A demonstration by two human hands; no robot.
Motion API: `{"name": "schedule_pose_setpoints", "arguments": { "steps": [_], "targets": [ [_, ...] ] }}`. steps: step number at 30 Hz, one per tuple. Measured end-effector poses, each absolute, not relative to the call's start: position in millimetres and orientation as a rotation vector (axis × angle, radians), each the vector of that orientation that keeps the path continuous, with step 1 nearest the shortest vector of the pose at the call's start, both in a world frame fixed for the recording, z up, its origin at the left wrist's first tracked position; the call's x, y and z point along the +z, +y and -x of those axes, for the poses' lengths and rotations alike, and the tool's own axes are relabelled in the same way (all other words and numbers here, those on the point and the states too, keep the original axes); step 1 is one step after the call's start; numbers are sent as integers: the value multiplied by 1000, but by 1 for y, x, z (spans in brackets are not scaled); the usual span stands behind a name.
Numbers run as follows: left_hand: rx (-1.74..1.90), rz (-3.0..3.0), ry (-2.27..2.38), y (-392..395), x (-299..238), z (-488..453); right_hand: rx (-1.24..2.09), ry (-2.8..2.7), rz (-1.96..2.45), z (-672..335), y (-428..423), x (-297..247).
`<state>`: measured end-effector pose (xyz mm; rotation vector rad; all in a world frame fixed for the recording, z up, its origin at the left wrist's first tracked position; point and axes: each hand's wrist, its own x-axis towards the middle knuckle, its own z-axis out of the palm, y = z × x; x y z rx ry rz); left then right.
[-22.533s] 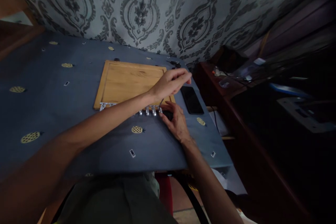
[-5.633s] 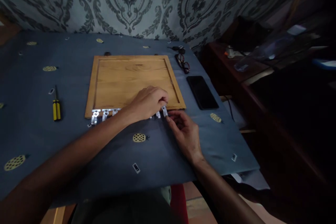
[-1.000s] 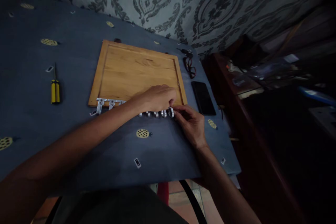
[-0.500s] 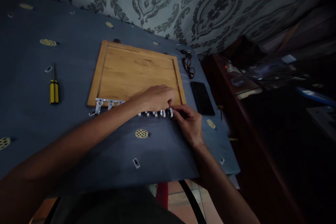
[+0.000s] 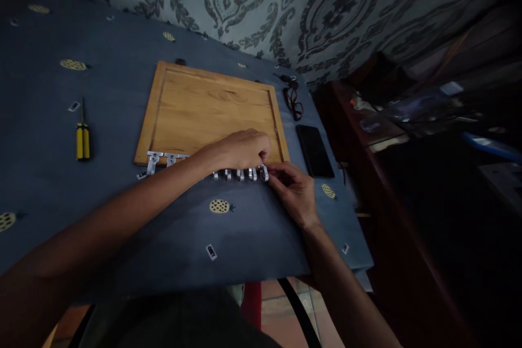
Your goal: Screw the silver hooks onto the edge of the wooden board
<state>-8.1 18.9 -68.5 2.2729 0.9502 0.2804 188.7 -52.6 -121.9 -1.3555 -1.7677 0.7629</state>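
A wooden board (image 5: pixel 212 111) lies on a blue tablecloth (image 5: pixel 122 212). Along its near edge runs a silver metal hook rail (image 5: pixel 238 175) with several hooks. My left hand (image 5: pixel 240 149) rests curled over the rail's right part, fingers pressed onto it. My right hand (image 5: pixel 294 191) pinches the rail's right end hook with its fingertips. The middle of the rail is hidden under my left hand and forearm; its left end (image 5: pixel 153 160) shows.
A yellow-and-black screwdriver (image 5: pixel 82 138) lies to the left of the board. A black phone (image 5: pixel 314 149) and glasses (image 5: pixel 293 100) lie right of the board. A dark wooden shelf (image 5: pixel 367 125) with clutter stands beyond the table's right edge. Patterned wall behind.
The screwdriver that was in my left hand at the start now lies on the cloth. Over the last second both hands stay at the rail's right end, shifting only slightly.
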Motion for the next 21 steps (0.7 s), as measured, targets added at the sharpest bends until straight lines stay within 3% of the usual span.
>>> {"name": "schedule_pose_setpoints", "arguments": {
  "steps": [21],
  "targets": [
    [285,-2249,992,17,-69,5,620,-1815,1312,-186,-45,-125]
  ]
}}
